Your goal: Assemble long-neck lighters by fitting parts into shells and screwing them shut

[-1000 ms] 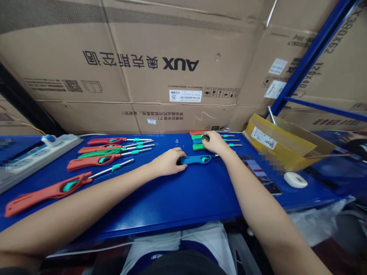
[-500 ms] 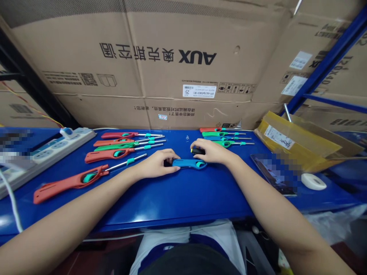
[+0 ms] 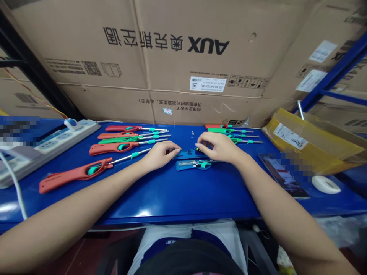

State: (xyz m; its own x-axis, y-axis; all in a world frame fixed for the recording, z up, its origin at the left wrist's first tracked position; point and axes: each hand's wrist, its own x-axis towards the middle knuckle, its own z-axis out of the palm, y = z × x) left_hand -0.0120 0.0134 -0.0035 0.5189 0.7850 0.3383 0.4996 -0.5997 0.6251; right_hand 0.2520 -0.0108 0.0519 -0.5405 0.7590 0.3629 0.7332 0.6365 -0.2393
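My left hand (image 3: pixel 159 153) and my right hand (image 3: pixel 218 146) both pinch the ends of a blue lighter shell half (image 3: pixel 187 154) held just above the blue table (image 3: pixel 172 191). My right hand also grips a small dark tool with a yellow tip. The other blue half (image 3: pixel 192 165) lies open on the table just in front of the hands, with its metal parts and a teal trigger showing.
Several red and green long-nose lighters (image 3: pixel 120 147) lie at left, several more (image 3: pixel 232 134) behind my right hand. A white power strip (image 3: pixel 51 143) sits far left. A phone (image 3: pixel 283 175), a white tape roll (image 3: pixel 325 184) and a yellow cardboard box (image 3: pixel 312 143) are at right. Big cartons (image 3: pixel 183 57) stand behind.
The blue lighter, whole before, has been split: its top half is lifted in both hands and the bottom half lies open on the table. The view has shifted a little.
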